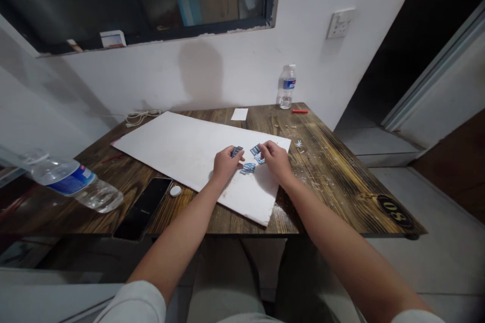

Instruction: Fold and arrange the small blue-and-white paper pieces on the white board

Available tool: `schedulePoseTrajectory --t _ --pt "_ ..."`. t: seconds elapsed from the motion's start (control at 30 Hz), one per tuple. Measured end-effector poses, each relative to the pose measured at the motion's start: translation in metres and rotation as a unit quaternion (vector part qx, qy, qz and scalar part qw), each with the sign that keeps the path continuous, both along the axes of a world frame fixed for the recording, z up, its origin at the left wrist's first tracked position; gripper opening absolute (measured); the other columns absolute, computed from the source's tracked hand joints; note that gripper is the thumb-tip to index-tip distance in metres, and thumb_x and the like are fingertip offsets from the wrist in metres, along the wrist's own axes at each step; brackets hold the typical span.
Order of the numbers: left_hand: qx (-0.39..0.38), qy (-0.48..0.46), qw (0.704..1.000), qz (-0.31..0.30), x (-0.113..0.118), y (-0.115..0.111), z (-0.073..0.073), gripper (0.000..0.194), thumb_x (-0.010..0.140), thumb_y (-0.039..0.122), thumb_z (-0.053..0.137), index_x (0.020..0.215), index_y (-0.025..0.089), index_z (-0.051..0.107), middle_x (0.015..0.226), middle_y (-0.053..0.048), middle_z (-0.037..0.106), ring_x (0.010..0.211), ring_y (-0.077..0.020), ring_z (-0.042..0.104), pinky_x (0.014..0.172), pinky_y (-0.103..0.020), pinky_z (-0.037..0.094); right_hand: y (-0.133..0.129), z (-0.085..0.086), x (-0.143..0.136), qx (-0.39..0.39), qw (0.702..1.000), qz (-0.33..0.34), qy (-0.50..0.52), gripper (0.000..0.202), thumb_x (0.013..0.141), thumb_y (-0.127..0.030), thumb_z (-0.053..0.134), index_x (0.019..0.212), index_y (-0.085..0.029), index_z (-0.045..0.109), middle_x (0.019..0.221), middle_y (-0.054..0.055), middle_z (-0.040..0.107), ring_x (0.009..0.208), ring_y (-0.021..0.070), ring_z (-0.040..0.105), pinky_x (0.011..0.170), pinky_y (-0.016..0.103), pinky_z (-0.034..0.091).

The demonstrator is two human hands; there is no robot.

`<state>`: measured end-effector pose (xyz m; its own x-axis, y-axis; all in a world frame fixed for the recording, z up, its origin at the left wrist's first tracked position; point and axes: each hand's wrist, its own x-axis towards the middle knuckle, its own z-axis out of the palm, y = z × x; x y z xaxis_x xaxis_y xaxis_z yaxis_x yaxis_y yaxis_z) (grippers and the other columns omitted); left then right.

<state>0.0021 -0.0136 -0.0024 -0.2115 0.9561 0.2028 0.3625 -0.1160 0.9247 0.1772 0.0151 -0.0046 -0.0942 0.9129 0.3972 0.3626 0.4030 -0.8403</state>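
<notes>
Both my hands are over the right part of a white board (pixel 182 146) on a dark wooden table. My left hand (pixel 226 164) is closed on several small dark blue pieces (pixel 237 151), which stick out past the fingertips. Between thumb and finger, my right hand (pixel 275 160) pinches a small blue-grey striped piece (pixel 255 150). A loose pile of similar blue pieces (pixel 247 168) lies on the board between the hands. A few more sit under the right fingertips, partly hidden.
On the table (pixel 333 181) are a large bottle (pixel 76 179) lying at the left, a phone (pixel 143 208), a white cap (pixel 175 191), a white card (pixel 239 114), a cable (pixel 142 117), a small upright bottle (pixel 287 88), a red object (pixel 299 111) and scattered bits.
</notes>
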Motion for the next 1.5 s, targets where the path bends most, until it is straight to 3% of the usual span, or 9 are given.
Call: schedulePoseTrajectory --t 0.13,0.23,0.4,0.57,0.77,1.03,1.3,1.5 --pt "-0.006 0.006 1.000 -0.005 0.001 -0.002 0.002 0.027 0.079 0.044 0.066 0.075 0.017 0.060 0.069 -0.004 0.070 0.050 -0.0155 0.066 0.042 -0.021 0.047 -0.001 0.003 0.002 -0.007 0.998 -0.019 -0.055 0.035 0.092 -0.044 0.051 0.065 -0.022 0.054 0.058 -0.001 0.057 0.058 0.0165 0.051 0.057 0.026 0.030" --pt "-0.021 -0.038 0.999 -0.018 0.002 -0.002 0.002 0.030 0.076 0.045 0.068 0.075 0.017 0.059 0.069 -0.004 0.070 0.051 -0.0161 0.067 0.044 -0.022 0.050 0.000 0.002 0.001 -0.003 0.991 0.004 -0.132 0.035 0.095 -0.039 0.049 0.065 -0.022 0.053 0.062 0.000 0.058 0.059 0.0168 0.049 0.056 0.027 0.026" --pt "-0.057 -0.111 0.992 -0.037 0.004 0.000 0.000 0.038 0.072 0.051 0.072 0.079 0.016 0.058 0.072 -0.005 0.071 0.054 -0.0166 0.068 0.045 -0.023 0.051 0.001 -0.004 -0.004 0.079 0.956 0.063 -0.275 0.027 0.095 -0.027 0.051 0.070 -0.020 0.059 0.077 0.005 0.064 0.074 0.0192 0.053 0.064 0.029 0.030" --pt "-0.045 -0.121 0.990 -0.049 0.003 0.001 -0.001 0.039 0.072 0.052 0.071 0.080 0.016 0.058 0.074 -0.006 0.072 0.054 -0.0162 0.067 0.045 -0.023 0.050 0.000 -0.009 -0.005 0.118 0.938 0.079 -0.318 0.021 0.095 -0.028 0.053 0.079 -0.020 0.064 0.086 0.009 0.065 0.083 0.0216 0.054 0.069 0.030 0.033" --pt "-0.015 -0.076 0.996 -0.041 0.003 -0.002 0.004 0.034 0.075 0.049 0.069 0.076 0.016 0.057 0.071 -0.005 0.071 0.054 -0.0148 0.066 0.044 -0.020 0.044 0.000 -0.009 -0.004 0.125 0.945 0.057 -0.296 0.018 0.095 -0.030 0.053 0.087 -0.021 0.066 0.092 0.010 0.063 0.088 0.0241 0.052 0.072 0.033 0.036" --pt "0.010 -0.016 0.998 -0.065 0.002 -0.003 0.004 0.031 0.075 0.045 0.070 0.067 0.018 0.056 0.067 -0.004 0.069 0.060 -0.0168 0.067 0.057 -0.027 0.049 0.003 -0.002 -0.002 0.140 0.980 0.066 -0.127 0.015 0.092 -0.032 0.057 0.092 -0.019 0.064 0.089 0.007 0.061 0.087 0.0223 0.054 0.079 0.034 0.040" --pt "0.058 0.159 0.983 -0.072 -0.001 -0.003 0.000 0.028 0.079 0.044 0.067 0.072 0.017 0.069 0.066 0.000 0.067 0.066 -0.0152 0.060 0.061 -0.026 0.042 0.000 -0.001 -0.003 0.179 0.974 0.110 -0.088 0.018 0.092 -0.034 0.057 0.081 -0.021 0.063 0.086 0.006 0.062 0.086 0.0217 0.054 0.078 0.034 0.041" --pt "0.049 0.073 0.988 -0.128 0.000 -0.002 -0.001 0.032 0.085 0.047 0.060 0.086 0.017 0.072 0.084 -0.006 0.074 0.074 -0.0175 0.068 0.067 -0.027 0.050 0.004 -0.002 -0.003 0.164 0.982 0.053 -0.077 0.019 0.091 -0.030 0.057 0.076 -0.021 0.061 0.079 0.005 0.062 0.079 0.0204 0.054 0.074 0.033 0.040"
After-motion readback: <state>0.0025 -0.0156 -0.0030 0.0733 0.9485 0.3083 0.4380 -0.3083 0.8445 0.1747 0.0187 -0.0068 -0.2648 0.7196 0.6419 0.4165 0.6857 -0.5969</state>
